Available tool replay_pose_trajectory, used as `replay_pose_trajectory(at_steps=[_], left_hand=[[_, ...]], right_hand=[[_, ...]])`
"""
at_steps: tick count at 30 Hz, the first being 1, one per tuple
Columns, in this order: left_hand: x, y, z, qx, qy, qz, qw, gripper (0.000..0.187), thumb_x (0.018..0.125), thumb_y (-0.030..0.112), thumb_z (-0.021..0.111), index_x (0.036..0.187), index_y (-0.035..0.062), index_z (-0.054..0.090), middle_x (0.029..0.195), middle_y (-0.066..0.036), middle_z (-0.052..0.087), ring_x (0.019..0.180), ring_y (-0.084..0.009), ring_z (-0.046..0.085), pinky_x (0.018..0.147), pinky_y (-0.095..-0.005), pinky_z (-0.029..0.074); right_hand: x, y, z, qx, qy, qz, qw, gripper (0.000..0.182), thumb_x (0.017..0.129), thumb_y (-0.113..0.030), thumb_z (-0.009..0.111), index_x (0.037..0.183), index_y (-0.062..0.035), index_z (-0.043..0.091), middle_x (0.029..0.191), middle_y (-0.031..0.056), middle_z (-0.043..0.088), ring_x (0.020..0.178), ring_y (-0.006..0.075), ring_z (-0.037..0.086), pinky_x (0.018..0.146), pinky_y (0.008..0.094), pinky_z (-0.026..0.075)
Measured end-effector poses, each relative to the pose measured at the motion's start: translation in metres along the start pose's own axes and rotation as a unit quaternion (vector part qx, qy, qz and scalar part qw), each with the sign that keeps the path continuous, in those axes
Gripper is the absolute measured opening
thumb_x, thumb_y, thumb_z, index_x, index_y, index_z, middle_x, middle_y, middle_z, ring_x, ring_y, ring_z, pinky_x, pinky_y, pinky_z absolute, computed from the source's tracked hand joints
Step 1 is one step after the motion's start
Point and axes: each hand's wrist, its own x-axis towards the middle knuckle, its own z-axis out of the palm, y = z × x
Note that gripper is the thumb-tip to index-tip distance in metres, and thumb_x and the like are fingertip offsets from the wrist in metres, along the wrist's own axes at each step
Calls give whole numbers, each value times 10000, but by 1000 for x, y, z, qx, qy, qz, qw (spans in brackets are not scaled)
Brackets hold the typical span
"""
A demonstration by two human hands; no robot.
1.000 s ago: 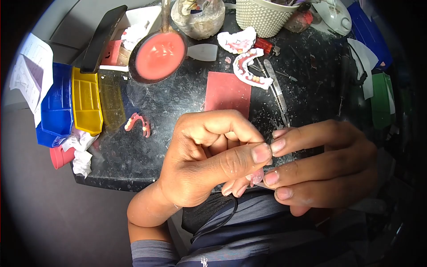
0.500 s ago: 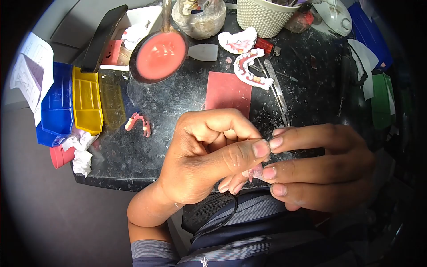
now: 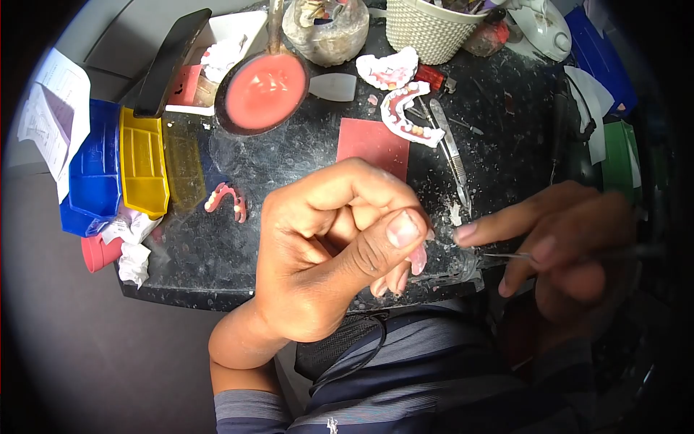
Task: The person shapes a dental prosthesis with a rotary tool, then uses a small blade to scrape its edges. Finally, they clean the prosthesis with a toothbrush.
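Observation:
My left hand [image 3: 329,249] is closed around a small pink piece [image 3: 418,258], mostly hidden behind the thumb and fingers. To its right, my right hand [image 3: 564,249], partly blurred, grips a thin metal tool [image 3: 510,254] whose pointed end faces the left hand; the index finger is stretched out. Beyond my left hand a pink wax sheet [image 3: 372,145] lies partly covered by it. A pink denture frame with teeth [image 3: 228,201] rests on the black table to the left.
Behind lie two plaster models [image 3: 388,70] [image 3: 407,116], a metal-handled instrument [image 3: 450,148] and a pan of pink wax [image 3: 265,92]. A woven basket [image 3: 426,32] stands at the back. Yellow [image 3: 144,163] and blue trays [image 3: 94,170] are left, a green bin [image 3: 620,163] right.
My right hand has moved away from my left hand to the right, and the thin tool now shows in it. My left hand has turned slightly and shifted a little up and left.

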Motion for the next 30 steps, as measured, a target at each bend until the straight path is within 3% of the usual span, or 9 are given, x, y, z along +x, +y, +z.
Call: replay_pose_trajectory(at_steps=[1,3,7,16,30], left_hand=[[0,0,0,0,1,-1,1000,221,943,146,639,885,-46,546,758,-140,577,501,-118,522,442,-231,419],[-1,2,-1,44,8,25,999,229,944,160,645,895,-38,543,769,-138,575,509,-119,529,450,-231,417],[-3,3,1,58,25,46,997,235,942,174,656,915,-30,541,774,-142,576,520,-127,541,455,-233,418],[-5,4,2,106,31,67,992,253,948,198,657,920,-24,540,737,-134,588,537,-128,554,462,-224,424],[-5,2,2,83,32,64,994,237,946,176,658,925,-33,548,738,-134,601,545,-127,561,456,-219,426]], right_hand=[[2,0,10,1,0,0,1000,340,1019,-359,501,1009,-20,532,831,212,667,821,350,697,717,436,606],[15,4,35,-26,190,-18,981,357,1017,-368,501,984,-16,547,756,179,625,721,283,669,657,369,596],[25,17,39,24,247,-35,968,389,993,-376,552,897,0,578,739,161,585,660,232,641,615,341,577],[27,20,43,143,230,37,962,378,973,-310,592,847,46,598,740,214,634,572,231,649,516,305,549],[29,20,46,149,232,69,959,364,977,-287,584,874,61,603,757,200,646,608,230,674,483,283,539]])
